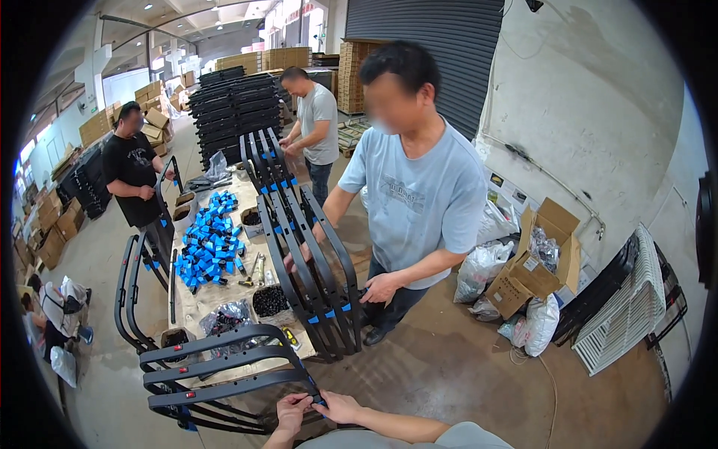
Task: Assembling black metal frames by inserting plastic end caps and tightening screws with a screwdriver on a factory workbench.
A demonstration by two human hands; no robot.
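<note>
**Curved black frames, gripped at the corner**

At the lower centre of the frame, both hands meet at the right-hand corner of a stack of curved black frames (224,370) lying on the near end of the table (196,299). The left hand (292,411) curls its fingers around the frame's end near a small blue clip (320,402). The right hand (340,408) lies just beside it, fingers pressed together against the same corner; whether they pinch the clip cannot be told.

The frames look like rigid moulded plastic or coated metal: stiff, fairly light singly, awkward in a stack because of their long bowed shape. The smooth rails seem likely to slide on one another, so the bend at the corner looks like the surest hold.

Across the table, in the middle of the frame, another person's hand (381,288) steadies an upright bundle of frames (314,269). Blue clips (209,247) lie heaped further up the table.
</note>
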